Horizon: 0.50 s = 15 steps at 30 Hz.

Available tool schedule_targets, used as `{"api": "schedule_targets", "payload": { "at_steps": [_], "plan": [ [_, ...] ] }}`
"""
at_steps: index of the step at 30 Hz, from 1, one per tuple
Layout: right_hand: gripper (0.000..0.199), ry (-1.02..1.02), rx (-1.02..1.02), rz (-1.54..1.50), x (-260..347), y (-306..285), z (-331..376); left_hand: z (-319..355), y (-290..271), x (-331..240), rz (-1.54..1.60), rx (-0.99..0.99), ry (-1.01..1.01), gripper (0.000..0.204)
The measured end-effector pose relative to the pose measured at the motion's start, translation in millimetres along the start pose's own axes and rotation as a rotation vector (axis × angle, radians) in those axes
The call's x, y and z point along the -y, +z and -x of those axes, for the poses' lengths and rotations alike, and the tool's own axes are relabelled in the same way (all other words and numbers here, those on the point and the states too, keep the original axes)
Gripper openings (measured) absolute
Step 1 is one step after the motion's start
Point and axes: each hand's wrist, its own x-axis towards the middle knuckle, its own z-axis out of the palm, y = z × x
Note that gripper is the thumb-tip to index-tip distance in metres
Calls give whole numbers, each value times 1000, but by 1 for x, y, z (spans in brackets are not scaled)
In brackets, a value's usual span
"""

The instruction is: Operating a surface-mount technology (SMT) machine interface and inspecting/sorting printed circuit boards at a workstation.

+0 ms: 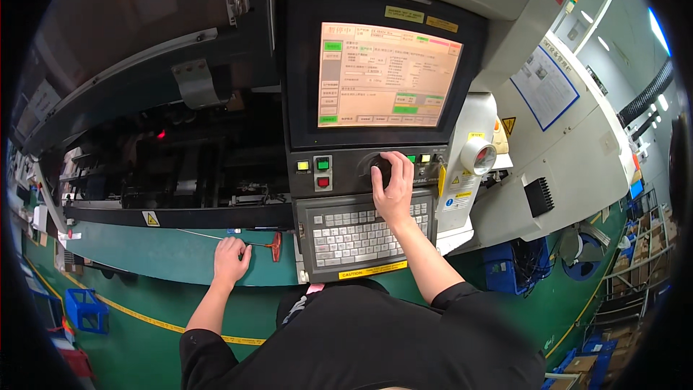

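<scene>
My right hand [394,191] is on a round black knob [380,167] on the control panel below the screen, with thumb and fingers curved around it and covering part of it. Its wrist passes over the grey keyboard [354,235]. On the green ledge at the left lies my left hand [232,260], fingers curled over the thin shaft of a T-handle wrench. The red handle of this T-handle wrench [276,247] sticks out to the right of the hand. The lit screen [390,76] shows an orange-tinted menu with green buttons.
Left of the panel, a dark machine bay [180,152] has a small red light inside. Lit push buttons [323,164] flank the knob. A white lamp housing [478,155] juts out at the right. Blue crates [505,267] stand on the green floor.
</scene>
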Motion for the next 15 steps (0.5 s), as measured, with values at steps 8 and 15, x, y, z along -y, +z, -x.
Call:
{"api": "schedule_targets", "payload": {
  "at_steps": [8, 15],
  "plan": [
    [26, 3, -8, -22, -6, -1, -2, -1, 1, 1, -14, 20, 0, 27],
    [20, 16, -9, -47, -10, -2, -3, -3, 0, 1, 3, 24, -5, 27]
  ]
}}
